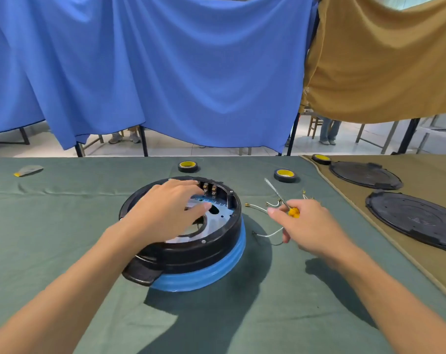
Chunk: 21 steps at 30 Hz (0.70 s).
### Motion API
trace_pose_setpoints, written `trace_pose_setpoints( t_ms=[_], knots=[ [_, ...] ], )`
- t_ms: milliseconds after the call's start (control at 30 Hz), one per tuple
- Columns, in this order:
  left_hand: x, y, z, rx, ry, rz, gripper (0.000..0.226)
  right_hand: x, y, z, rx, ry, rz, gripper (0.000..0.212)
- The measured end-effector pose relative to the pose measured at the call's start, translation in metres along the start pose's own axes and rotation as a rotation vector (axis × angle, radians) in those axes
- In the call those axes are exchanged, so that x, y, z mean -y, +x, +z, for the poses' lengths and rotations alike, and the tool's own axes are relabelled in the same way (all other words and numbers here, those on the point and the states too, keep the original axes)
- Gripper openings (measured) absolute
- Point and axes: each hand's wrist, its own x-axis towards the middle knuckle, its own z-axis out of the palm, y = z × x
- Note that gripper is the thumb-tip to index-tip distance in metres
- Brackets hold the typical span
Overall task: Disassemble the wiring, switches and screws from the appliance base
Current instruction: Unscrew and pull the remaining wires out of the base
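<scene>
Black plastic over a blue band is forming the appliance base [199, 254], which is lying open side up on the green cloth [63, 226]. The left hand [165, 213] is resting over the base's interior, fingers loosely spread and holding nothing, its fingertips near the switches [209, 189] on the base's far inner wall. Just right of the base, the right hand [311, 226] is gripping a yellow-handled screwdriver [277, 192] above loose white wires [257, 208] that are lying beside the base. A tape roll [188, 166] is sitting just beyond the base.
</scene>
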Motion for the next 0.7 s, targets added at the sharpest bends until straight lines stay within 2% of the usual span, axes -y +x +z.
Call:
trace_pose_setpoints(
  t_ms=[67, 167, 267, 367, 467, 533, 600, 700],
  knots=[
    [0.022, -0.005, -0.004, -0.031, -0.042, -0.056, 0.042, 0.022, -0.015, 0.019, 0.092, 0.007, 0.016, 0.050],
    [0.047, -0.016, -0.003, -0.071, -0.132, -0.125, 0.033, 0.044, -0.028, 0.042, 0.109, 0.041, 0.018, 0.060],
    [0.058, -0.026, 0.001, 0.002, -0.233, -0.171, 0.045, 0.054, -0.027, 0.054, 0.134, 0.109, 0.053, 0.051],
    [0.058, -0.030, 0.009, 0.002, -0.249, -0.200, 0.049, 0.052, -0.014, 0.055, 0.159, 0.250, 0.117, 0.055],
    [0.050, -0.030, 0.017, -0.017, -0.217, -0.244, 0.045, 0.051, 0.004, 0.050, 0.221, 0.436, 0.180, 0.028],
    [0.043, -0.033, 0.019, -0.008, -0.204, -0.204, 0.040, 0.052, 0.014, 0.051, 0.139, 0.447, 0.193, 0.025],
    [0.041, -0.036, 0.015, 0.029, -0.161, -0.124, 0.040, 0.054, 0.019, 0.056, 0.001, 0.317, 0.164, 0.038],
    [0.060, -0.036, 0.005, 0.034, -0.112, -0.078, 0.062, 0.062, 0.010, 0.065, -0.070, 0.187, 0.128, 0.060]
  ],
)
